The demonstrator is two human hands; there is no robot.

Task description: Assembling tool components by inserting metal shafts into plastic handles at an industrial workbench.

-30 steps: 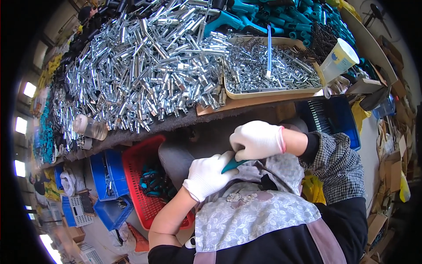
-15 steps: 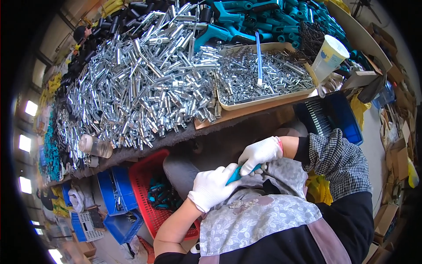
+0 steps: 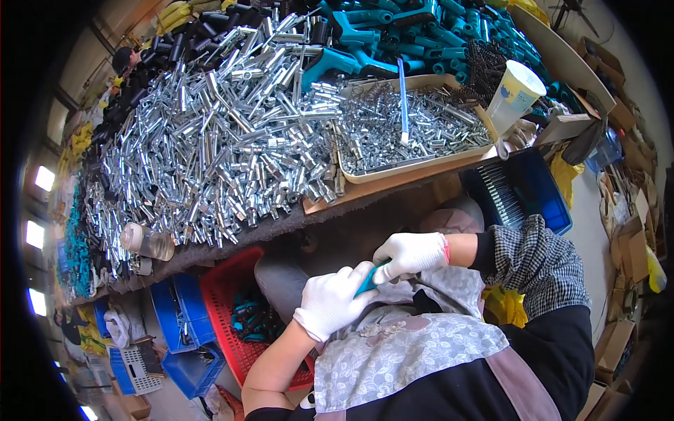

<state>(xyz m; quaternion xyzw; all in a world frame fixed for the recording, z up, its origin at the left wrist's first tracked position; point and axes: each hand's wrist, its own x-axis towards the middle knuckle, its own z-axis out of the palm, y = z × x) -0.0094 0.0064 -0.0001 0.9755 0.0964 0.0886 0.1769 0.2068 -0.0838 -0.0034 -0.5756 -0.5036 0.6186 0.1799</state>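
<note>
Over my lap, my left hand (image 3: 331,300), in a white knit glove, is closed around a teal plastic part (image 3: 366,283). My right hand (image 3: 411,255), gloved too, grips the other end of the same part, its fingers bent over it. Most of the part is covered by the gloves, so its full shape cannot be made out. Beyond my hands, a large heap of shiny metal tubes and fittings (image 3: 210,147) covers the bench. To its right stands a shallow tray (image 3: 393,163) of small metal pieces and springs, with a blue-handled brush (image 3: 403,105) lying across it.
Teal plastic gun-shaped housings (image 3: 421,52) pile up at the back. A plastic cup (image 3: 516,95) stands right of the tray; a clear jar (image 3: 147,242) lies at the bench's front left. Below are a red basket (image 3: 232,337) with teal-and-black pieces, blue bins (image 3: 175,312) and a dark blue box (image 3: 551,193).
The view has shifted slightly. My right hand has closed further over the teal part, and less of it shows between the gloves.
</note>
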